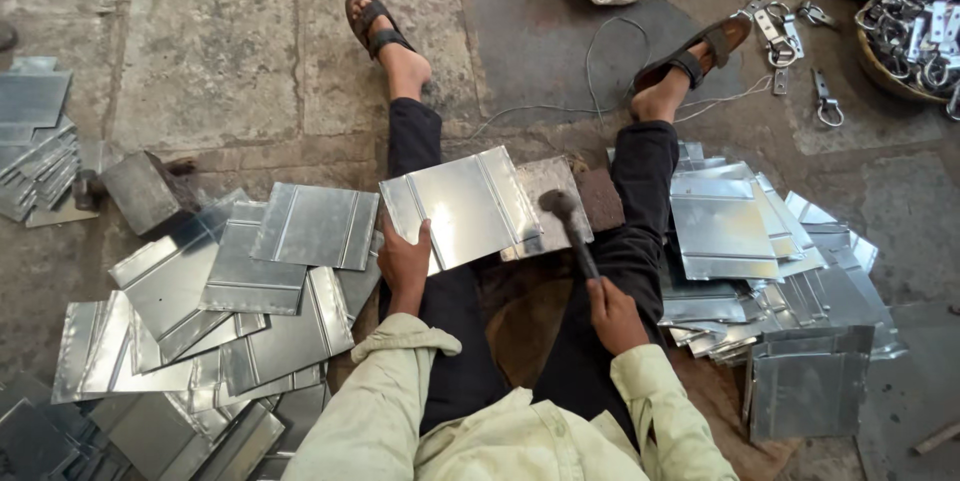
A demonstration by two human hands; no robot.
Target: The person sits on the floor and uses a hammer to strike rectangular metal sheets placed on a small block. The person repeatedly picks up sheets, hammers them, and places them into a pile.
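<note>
Left hand [405,263] clamped on sheet [462,206] edge, sheet lying across block [548,203] between legs. Right hand [612,313] fisted round hammer [568,226], head over sheet's right rim. Likely risks: skewed blow denting sheet, or sheet sliding toward fingers.

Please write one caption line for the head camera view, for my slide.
Seated on stone floor, left hand holds a metal sheet; right hand grips a hammer.

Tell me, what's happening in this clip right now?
A person sits on a stone floor, legs apart. The left hand grips the edge of a shiny ribbed sheet-metal panel lying over a flat grey metal block. The right hand holds a dark-handled hammer, its head at the panel's edge. Similar panels are piled on both sides.
</note>
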